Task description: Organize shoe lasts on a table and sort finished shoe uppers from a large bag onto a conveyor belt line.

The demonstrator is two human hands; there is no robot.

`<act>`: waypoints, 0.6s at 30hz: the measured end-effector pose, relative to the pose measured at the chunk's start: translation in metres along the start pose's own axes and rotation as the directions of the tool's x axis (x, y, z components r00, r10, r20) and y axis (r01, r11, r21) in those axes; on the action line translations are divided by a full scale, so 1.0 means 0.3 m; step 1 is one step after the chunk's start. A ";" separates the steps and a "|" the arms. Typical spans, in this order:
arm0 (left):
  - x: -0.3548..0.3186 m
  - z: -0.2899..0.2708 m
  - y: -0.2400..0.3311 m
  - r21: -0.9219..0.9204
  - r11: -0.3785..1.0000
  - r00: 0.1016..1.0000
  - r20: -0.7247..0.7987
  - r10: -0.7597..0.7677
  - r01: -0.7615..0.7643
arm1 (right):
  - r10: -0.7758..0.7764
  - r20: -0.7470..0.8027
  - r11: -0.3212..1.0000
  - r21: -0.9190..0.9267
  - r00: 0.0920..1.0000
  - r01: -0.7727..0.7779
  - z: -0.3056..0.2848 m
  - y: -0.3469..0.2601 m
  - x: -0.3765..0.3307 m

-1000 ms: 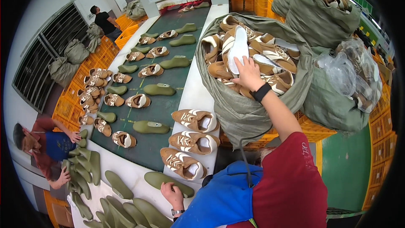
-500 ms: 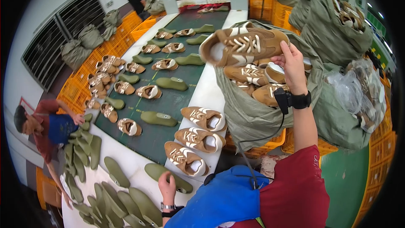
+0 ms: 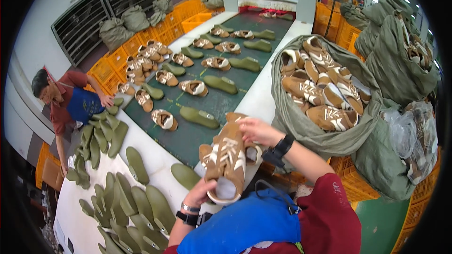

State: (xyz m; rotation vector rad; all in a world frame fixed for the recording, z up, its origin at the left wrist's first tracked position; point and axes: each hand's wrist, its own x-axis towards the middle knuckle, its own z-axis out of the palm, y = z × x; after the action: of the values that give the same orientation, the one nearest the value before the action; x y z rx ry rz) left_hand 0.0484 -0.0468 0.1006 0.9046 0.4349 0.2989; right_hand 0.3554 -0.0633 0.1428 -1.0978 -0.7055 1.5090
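A brown shoe upper with white stripes [image 3: 226, 157] is held over the white table edge between both my hands. My left hand [image 3: 200, 193] grips its open heel end from below. My right hand [image 3: 256, 130], with a black wrist band, holds its toe end. Under it lie two more brown uppers on the table rim, mostly hidden. A green shoe last [image 3: 185, 175] lies just left of my left hand. To the right stands an open grey sack [image 3: 301, 127] full of the same brown uppers [image 3: 325, 115].
A dark green conveyor belt [image 3: 188, 136] carries pairs of uppers and green lasts away from me. Several green lasts [image 3: 136, 207] lie piled on the white table at lower left. A person in red and blue [image 3: 70, 106] bends at the left. Orange crates and more sacks stand around.
My right hand has come out of the sack with a brown upper and brought it down toward me. My left hand has risen from the table and taken hold of its heel end.
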 end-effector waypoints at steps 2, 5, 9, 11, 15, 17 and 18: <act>-0.012 0.041 -0.006 0.120 0.993 0.995 -0.098 -0.007 0.018 | -0.007 0.028 0.992 -0.129 1.000 0.010 0.047 0.037 0.002; 0.006 0.044 0.009 -0.127 0.985 0.953 -0.294 0.075 -0.117 | -0.487 0.136 0.706 -0.521 0.863 0.480 0.061 0.133 0.013; 0.040 0.025 0.019 -0.100 0.955 0.877 -0.432 0.212 -0.280 | -0.218 0.458 0.527 -0.688 0.862 0.499 0.243 0.074 -0.156; 0.067 0.033 0.013 -0.077 0.945 0.874 -0.410 0.261 -0.318 | -0.392 0.598 0.223 -0.675 0.699 0.703 0.273 0.139 -0.182; 0.105 0.044 -0.006 -0.022 0.959 0.904 -0.339 0.260 -0.284 | -0.348 0.497 0.154 -0.806 0.795 0.571 0.201 0.172 -0.115; 0.121 0.029 -0.018 0.258 0.966 0.881 -0.449 0.147 -0.030 | -0.250 0.454 0.009 -0.882 0.855 0.471 0.127 0.132 -0.098; 0.145 -0.063 -0.088 0.512 0.858 0.896 -0.356 0.265 -0.051 | -0.174 0.399 -0.040 -0.916 0.900 0.399 0.066 0.161 -0.058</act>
State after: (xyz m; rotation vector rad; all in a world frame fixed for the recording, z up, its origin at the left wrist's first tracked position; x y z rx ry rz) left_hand 0.0790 -0.0305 0.0588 1.3921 0.8608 0.5592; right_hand 0.3172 -0.0890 0.1128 -1.6521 -2.2358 0.4473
